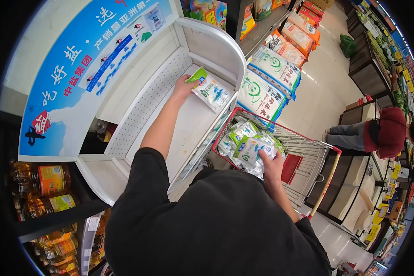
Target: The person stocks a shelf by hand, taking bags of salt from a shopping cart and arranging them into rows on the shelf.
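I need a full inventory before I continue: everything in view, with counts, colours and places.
Held packets: two, white and green, one per hand
Loose packets: several, exact count unclear, white and green, in cart
Cart: one, metal with red trim, right of centre
Shelf unit: one, white, left of centre
Sign: one, mostly blue, upper left
Sacks: many, white or orange, top centre
Bottles: several, amber, lower left
Green bag: one, floor, upper right
Other person: one, dark red top, right
Left hand: one, bare, at shelf
Right hand: one, bare, over cart
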Available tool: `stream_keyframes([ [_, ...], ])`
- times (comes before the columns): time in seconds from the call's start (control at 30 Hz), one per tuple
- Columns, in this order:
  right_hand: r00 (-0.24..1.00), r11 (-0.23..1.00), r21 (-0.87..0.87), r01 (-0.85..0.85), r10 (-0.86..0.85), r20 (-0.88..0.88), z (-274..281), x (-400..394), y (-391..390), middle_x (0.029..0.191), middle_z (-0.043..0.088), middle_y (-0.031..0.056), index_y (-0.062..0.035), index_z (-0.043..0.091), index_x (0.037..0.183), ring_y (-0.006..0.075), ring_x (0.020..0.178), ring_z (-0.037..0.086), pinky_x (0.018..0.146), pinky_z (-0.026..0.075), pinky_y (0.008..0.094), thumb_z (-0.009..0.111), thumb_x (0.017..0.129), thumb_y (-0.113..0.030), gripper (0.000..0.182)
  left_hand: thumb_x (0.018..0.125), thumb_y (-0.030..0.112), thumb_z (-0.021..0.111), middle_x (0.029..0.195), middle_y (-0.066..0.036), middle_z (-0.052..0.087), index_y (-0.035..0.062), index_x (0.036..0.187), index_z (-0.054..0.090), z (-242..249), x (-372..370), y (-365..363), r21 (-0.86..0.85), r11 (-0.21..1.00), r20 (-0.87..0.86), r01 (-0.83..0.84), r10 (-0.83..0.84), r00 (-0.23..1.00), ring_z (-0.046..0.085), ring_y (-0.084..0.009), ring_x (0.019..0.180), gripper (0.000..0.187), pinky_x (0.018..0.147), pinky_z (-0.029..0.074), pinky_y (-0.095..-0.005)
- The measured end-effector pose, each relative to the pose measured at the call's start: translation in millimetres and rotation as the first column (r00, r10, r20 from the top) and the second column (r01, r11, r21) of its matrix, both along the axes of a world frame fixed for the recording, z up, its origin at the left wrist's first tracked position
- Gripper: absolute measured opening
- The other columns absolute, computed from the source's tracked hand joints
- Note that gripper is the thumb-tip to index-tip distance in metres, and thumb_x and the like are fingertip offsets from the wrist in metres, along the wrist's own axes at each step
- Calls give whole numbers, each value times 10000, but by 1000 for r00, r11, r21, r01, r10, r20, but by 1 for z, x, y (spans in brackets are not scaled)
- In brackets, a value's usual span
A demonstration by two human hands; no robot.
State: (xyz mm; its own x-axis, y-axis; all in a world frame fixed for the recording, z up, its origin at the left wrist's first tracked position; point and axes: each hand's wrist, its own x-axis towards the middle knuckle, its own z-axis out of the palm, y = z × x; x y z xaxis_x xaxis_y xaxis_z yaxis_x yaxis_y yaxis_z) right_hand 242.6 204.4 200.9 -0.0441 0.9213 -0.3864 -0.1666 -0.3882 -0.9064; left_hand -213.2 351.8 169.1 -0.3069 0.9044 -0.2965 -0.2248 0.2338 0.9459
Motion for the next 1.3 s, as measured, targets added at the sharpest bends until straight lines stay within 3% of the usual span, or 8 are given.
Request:
stream_keyframes([
  [0.07,999,999,35,36,-37,21,-1,3,-2,1178,740,119,58,601,1345,189,1015,725,891,605,333,820,915,-6,487,915,133,851,1084,-164,755,-49,1205,649,-30,-9,10,-77,997,-288,-1,-21,958,759,-251,985,398,800,625,-394],
  [0.17,1000,999,44,24,-25,18,5,6,-4,1182,738,121,54,602,1344,185,1020,724,896,603,330,815,917,-2,480,867,162,892,1084,-155,758,-42,1180,666,-40,-1,15,21,992,-28,-122,123,992,751,-230,976,437,731,594,-367],
  [0.3,1000,999,40,5,-5,2,9,6,-9,1184,737,123,50,604,1339,181,1022,724,890,604,328,810,911,9,477,823,232,926,1038,-149,767,-60,1204,663,-66,9,28,73,990,-175,-123,134,975,758,-282,932,548,726,584,-389],
  [0.37,1000,999,35,0,-1,15,11,6,-9,1182,738,123,48,607,1334,181,1021,724,888,605,330,810,910,10,472,791,285,948,1247,-185,732,-40,1330,639,-47,12,29,-47,992,-745,-119,44,665,706,-349,1136,702,909,554,-471],
  [0.4,1000,1000,31,-2,1,26,12,5,-8,1180,739,123,47,610,1329,181,1021,725,886,606,331,810,908,10,467,791,285,948,1247,-185,732,-40,1330,639,-40,18,31,-43,992,-746,-117,46,665,706,-349,1136,702,909,554,-471],
  [0.47,1000,999,49,-5,3,27,12,4,-7,1179,739,122,46,610,1327,182,1019,726,887,607,333,812,906,9,468,832,496,880,1544,-246,548,23,1509,553,-33,38,24,216,974,-976,75,214,31,500,-425,1436,888,1162,386,-570],
  [0.77,992,996,38,-83,79,94,10,-8,-12,1143,754,120,51,626,1293,180,985,733,868,609,330,824,904,-8,441,932,849,489,1737,-311,197,103,1705,278,-54,89,8,-104,983,-994,149,-106,9,109,-518,1622,1095,1295,57,-661],
  [1.3,985,990,83,-116,104,135,17,-21,-21,1102,761,125,55,648,1221,169,953,732,838,602,322,838,892,-8,386,940,844,474,1759,-285,153,129,1708,278,-45,90,10,-194,972,-978,132,-202,52,61,-498,1635,1067,1303,42,-641],
])
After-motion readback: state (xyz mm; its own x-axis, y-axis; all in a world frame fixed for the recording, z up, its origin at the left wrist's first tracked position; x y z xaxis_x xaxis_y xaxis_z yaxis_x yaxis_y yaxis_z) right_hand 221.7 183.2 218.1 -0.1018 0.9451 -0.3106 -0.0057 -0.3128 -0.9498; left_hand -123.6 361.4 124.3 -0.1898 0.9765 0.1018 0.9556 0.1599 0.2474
